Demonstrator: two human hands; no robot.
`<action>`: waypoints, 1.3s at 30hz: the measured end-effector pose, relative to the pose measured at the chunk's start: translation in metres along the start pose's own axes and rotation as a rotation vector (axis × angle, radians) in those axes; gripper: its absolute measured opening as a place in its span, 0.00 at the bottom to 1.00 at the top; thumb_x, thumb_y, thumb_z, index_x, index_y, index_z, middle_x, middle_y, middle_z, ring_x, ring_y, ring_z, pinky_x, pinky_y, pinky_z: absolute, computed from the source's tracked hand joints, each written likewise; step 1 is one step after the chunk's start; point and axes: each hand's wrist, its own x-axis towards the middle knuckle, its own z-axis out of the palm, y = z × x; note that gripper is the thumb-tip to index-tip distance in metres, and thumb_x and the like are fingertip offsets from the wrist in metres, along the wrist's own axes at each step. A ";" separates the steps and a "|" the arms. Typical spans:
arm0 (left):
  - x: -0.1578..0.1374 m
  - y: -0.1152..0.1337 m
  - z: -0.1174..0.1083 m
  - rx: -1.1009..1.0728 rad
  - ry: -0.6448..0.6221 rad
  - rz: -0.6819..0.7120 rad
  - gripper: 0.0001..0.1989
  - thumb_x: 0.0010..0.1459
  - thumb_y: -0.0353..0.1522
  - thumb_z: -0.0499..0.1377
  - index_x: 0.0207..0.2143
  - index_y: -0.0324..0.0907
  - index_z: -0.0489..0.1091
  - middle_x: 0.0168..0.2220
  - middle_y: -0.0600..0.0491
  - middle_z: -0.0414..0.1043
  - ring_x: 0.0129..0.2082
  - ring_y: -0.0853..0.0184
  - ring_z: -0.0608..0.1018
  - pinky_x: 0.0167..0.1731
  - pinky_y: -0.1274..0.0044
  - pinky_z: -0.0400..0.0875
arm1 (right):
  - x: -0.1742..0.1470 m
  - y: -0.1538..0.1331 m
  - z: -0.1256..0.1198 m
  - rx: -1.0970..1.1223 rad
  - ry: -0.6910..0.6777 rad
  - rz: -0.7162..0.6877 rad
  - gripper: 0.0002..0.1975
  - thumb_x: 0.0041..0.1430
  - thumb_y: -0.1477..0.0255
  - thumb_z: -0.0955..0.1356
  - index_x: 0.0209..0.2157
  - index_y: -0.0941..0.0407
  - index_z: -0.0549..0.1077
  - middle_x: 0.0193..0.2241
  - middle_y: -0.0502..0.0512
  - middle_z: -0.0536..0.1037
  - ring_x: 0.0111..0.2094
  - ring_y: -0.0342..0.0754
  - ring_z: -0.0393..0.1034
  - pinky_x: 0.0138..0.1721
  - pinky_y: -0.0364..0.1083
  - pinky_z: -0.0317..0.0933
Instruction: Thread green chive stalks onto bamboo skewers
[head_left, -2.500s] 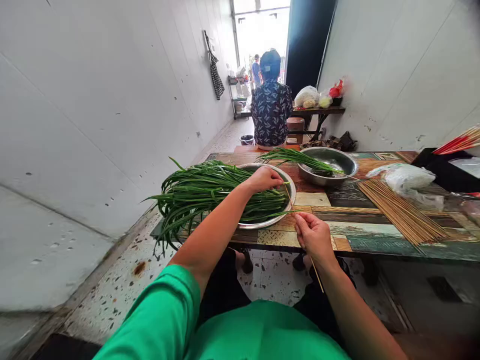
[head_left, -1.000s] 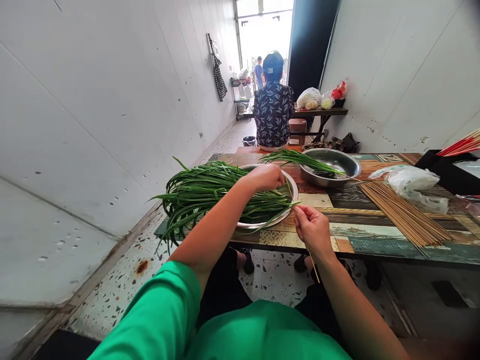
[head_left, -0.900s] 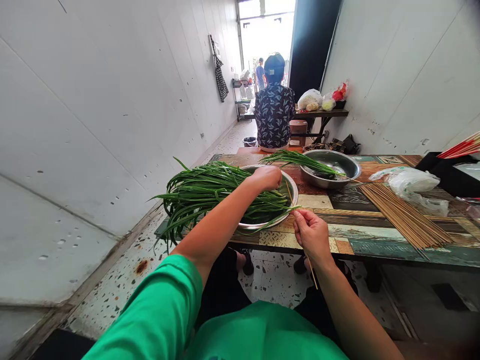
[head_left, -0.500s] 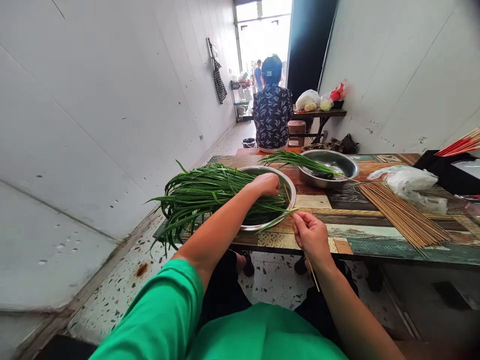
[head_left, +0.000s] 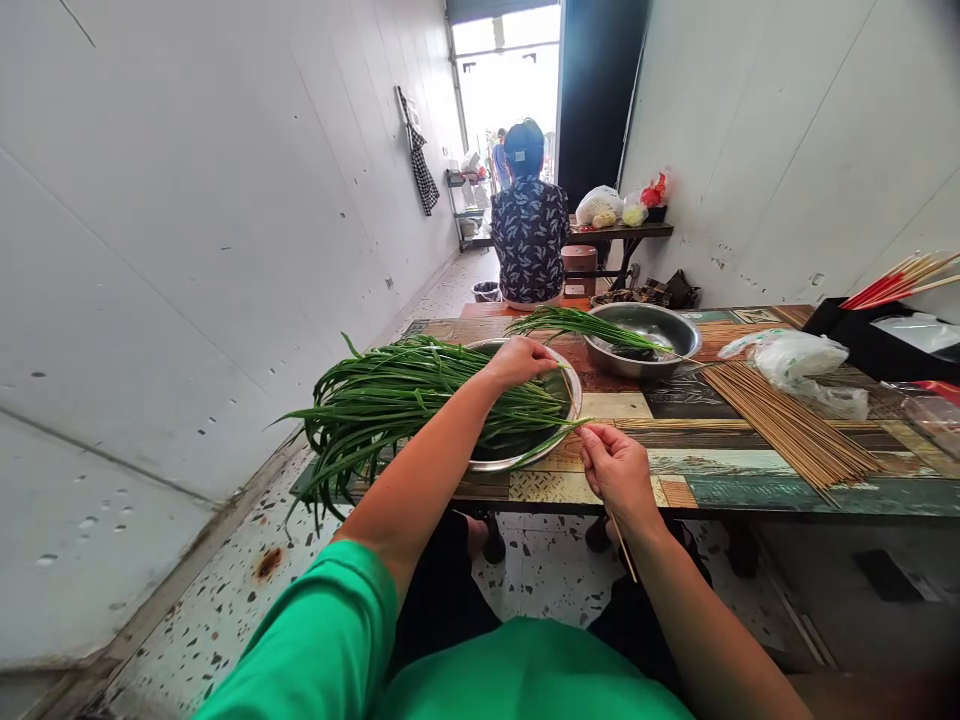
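Observation:
A big bunch of garlic chives lies in a metal bowl at the table's near left, its long leaves hanging over the left side. My left hand is above the bowl, its fingers pinched at the pale end of a chive close to the tip of a thin bamboo skewer. The skewer is gripped in my right hand, just right of the bowl, its lower end sticking out below the palm. One chive is on the skewer by my right fingertips, with its leaf trailing left across the bowl's rim.
A second metal bowl behind holds skewered chives. To the right lie many bamboo skewers, a clear plastic bag and a black holder with red-ended sticks. Another person sits beyond the table, back turned.
My left hand has come up from among the chives in the bowl, fingers now pinched near the skewer tip. My right hand keeps its hold. The whole view has shifted slightly.

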 end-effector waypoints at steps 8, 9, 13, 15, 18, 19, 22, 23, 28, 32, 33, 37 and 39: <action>-0.001 0.006 0.002 -0.127 -0.099 -0.102 0.09 0.56 0.27 0.56 0.28 0.34 0.75 0.18 0.57 0.69 0.15 0.79 0.66 0.18 0.84 0.59 | 0.003 -0.001 0.000 -0.006 0.003 -0.020 0.21 0.46 0.54 0.72 0.30 0.58 0.72 0.12 0.41 0.62 0.09 0.34 0.48 0.09 0.38 0.38; -0.002 0.007 0.001 -0.141 -0.104 -0.106 0.09 0.57 0.27 0.56 0.28 0.34 0.75 0.18 0.57 0.69 0.15 0.79 0.66 0.18 0.84 0.59 | 0.003 -0.001 0.000 -0.009 0.003 -0.022 0.21 0.46 0.54 0.72 0.30 0.58 0.72 0.12 0.41 0.62 0.09 0.34 0.48 0.09 0.37 0.38; -0.004 0.010 0.000 -0.196 -0.135 -0.119 0.09 0.57 0.26 0.56 0.28 0.33 0.74 0.19 0.56 0.70 0.15 0.80 0.65 0.18 0.85 0.58 | 0.003 -0.001 0.000 -0.018 0.002 -0.021 0.21 0.47 0.55 0.72 0.31 0.59 0.72 0.13 0.41 0.62 0.09 0.34 0.48 0.09 0.37 0.38; -0.004 0.010 0.000 -0.220 -0.154 -0.112 0.09 0.58 0.26 0.55 0.27 0.33 0.74 0.19 0.56 0.70 0.15 0.80 0.65 0.18 0.85 0.58 | 0.004 -0.001 0.000 -0.019 0.001 -0.026 0.20 0.47 0.55 0.72 0.31 0.59 0.72 0.13 0.41 0.62 0.09 0.34 0.48 0.09 0.38 0.38; -0.005 0.011 0.000 -0.237 -0.169 -0.108 0.10 0.58 0.25 0.54 0.27 0.33 0.74 0.19 0.56 0.70 0.15 0.80 0.65 0.18 0.85 0.58 | 0.004 -0.002 0.000 -0.018 0.004 -0.030 0.20 0.47 0.55 0.72 0.31 0.59 0.72 0.13 0.41 0.63 0.09 0.34 0.48 0.09 0.38 0.39; -0.005 0.011 0.000 -0.239 -0.167 -0.110 0.10 0.58 0.26 0.54 0.28 0.32 0.74 0.19 0.56 0.70 0.15 0.80 0.65 0.18 0.85 0.58 | 0.004 -0.002 0.000 -0.018 0.005 -0.030 0.20 0.47 0.55 0.72 0.31 0.59 0.72 0.13 0.41 0.63 0.09 0.34 0.48 0.09 0.38 0.39; -0.005 0.012 0.000 -0.245 -0.159 -0.118 0.10 0.58 0.26 0.54 0.28 0.32 0.74 0.19 0.56 0.70 0.15 0.80 0.65 0.18 0.85 0.59 | 0.003 -0.002 0.000 -0.020 0.003 -0.030 0.20 0.47 0.55 0.72 0.31 0.59 0.72 0.14 0.41 0.63 0.09 0.34 0.49 0.09 0.38 0.39; -0.006 0.013 0.000 -0.246 -0.155 -0.119 0.10 0.58 0.26 0.55 0.28 0.32 0.74 0.19 0.56 0.70 0.15 0.80 0.65 0.18 0.85 0.59 | 0.003 -0.002 0.000 -0.020 0.002 -0.031 0.20 0.47 0.55 0.72 0.31 0.59 0.73 0.14 0.41 0.63 0.09 0.34 0.49 0.09 0.38 0.39; -0.007 0.016 -0.001 -0.247 -0.157 -0.110 0.09 0.57 0.25 0.55 0.28 0.32 0.74 0.18 0.56 0.70 0.15 0.80 0.65 0.18 0.85 0.59 | 0.002 -0.003 0.001 -0.009 0.006 -0.020 0.19 0.47 0.56 0.72 0.30 0.58 0.72 0.14 0.41 0.63 0.09 0.34 0.48 0.09 0.38 0.39; -0.008 0.018 -0.001 -0.252 -0.133 -0.138 0.10 0.58 0.25 0.54 0.28 0.32 0.74 0.18 0.56 0.70 0.15 0.80 0.65 0.17 0.85 0.59 | 0.002 -0.002 0.000 -0.011 0.004 -0.023 0.20 0.47 0.56 0.72 0.31 0.59 0.72 0.14 0.41 0.63 0.09 0.34 0.49 0.09 0.38 0.38; -0.008 0.019 -0.001 -0.250 -0.131 -0.140 0.10 0.58 0.25 0.54 0.27 0.32 0.74 0.18 0.56 0.69 0.15 0.80 0.65 0.17 0.85 0.59 | 0.002 -0.002 0.000 -0.012 0.002 -0.024 0.20 0.47 0.56 0.72 0.31 0.59 0.73 0.14 0.41 0.63 0.09 0.34 0.49 0.09 0.38 0.38; -0.009 0.020 -0.001 -0.239 -0.138 -0.114 0.10 0.57 0.25 0.55 0.26 0.32 0.74 0.18 0.56 0.70 0.15 0.80 0.65 0.17 0.85 0.59 | 0.002 -0.001 0.000 -0.021 0.008 -0.033 0.20 0.47 0.56 0.72 0.31 0.59 0.73 0.14 0.41 0.63 0.09 0.34 0.49 0.09 0.38 0.39; -0.009 0.020 -0.001 -0.239 -0.134 -0.109 0.10 0.57 0.25 0.55 0.27 0.32 0.75 0.17 0.56 0.70 0.15 0.80 0.65 0.17 0.85 0.59 | 0.002 -0.002 0.001 -0.028 0.009 -0.035 0.20 0.47 0.56 0.72 0.31 0.59 0.72 0.14 0.41 0.63 0.09 0.34 0.49 0.09 0.38 0.39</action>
